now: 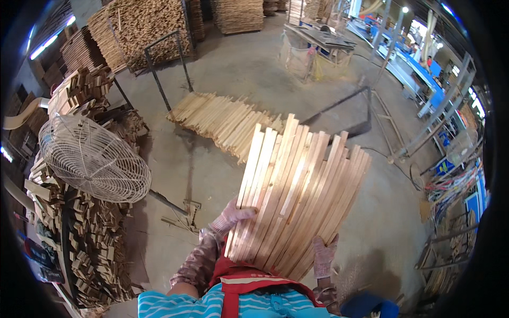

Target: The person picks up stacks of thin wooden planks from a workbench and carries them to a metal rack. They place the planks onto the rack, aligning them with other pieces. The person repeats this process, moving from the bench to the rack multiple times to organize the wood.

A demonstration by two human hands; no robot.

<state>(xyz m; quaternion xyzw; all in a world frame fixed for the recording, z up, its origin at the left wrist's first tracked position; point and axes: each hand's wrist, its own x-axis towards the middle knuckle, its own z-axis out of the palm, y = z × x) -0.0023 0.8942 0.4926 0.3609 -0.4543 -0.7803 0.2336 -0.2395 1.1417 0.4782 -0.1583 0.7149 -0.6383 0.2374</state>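
A wide bundle of pale wooden strips (pixel 297 196) lies side by side in front of my body, its near ends against my red apron (pixel 249 281). My gloved left hand (pixel 236 213) grips the bundle's left edge, thumb on top and the other fingers hidden beneath. On the right edge, near the lower end, my gloved right hand (pixel 324 257) presses in with its thumb showing. The far ends of the strips are uneven. Beyond them a low layer of similar strips (pixel 222 122) lies on a metal cart with an upright handle (pixel 164 63).
A large white fan (pixel 95 159) stands at my left beside a heap of wood offcuts (pixel 101 254). Tall stacks of strips (pixel 148 32) rise at the back. A saw table (pixel 321 40) stands far ahead; a metal frame (pixel 366 114) lies right of the cart. Blue machinery (pixel 408 74) lines the right.
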